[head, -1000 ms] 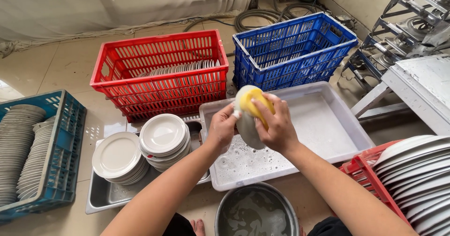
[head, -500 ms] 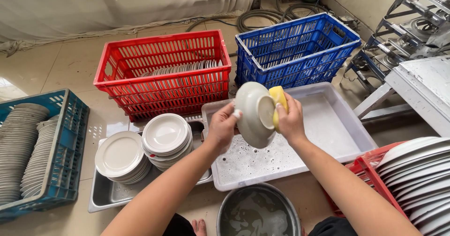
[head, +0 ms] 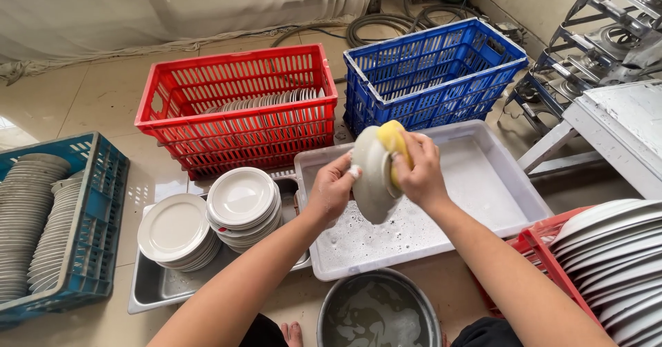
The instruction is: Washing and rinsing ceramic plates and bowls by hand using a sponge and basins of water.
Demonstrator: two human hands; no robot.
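Glossy beige tiled floor (head: 103, 92), pale curtain (head: 172, 6) behind, white metal table (head: 620, 130) right

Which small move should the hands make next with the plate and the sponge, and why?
Probably rub the yellow sponge on across the white plate. The left hand holds the plate on edge over the soapy white tray, the right hand presses the sponge only near its upper rim.

Open room lies in the white tray (head: 476, 181) toward 3 o'clock of the hands. Blocked: red crate (head: 238, 109) at 11 o'clock, blue crate (head: 434, 71) at 1, stacked plates (head: 241, 199) at 9, metal basin (head: 378, 312) at 6.
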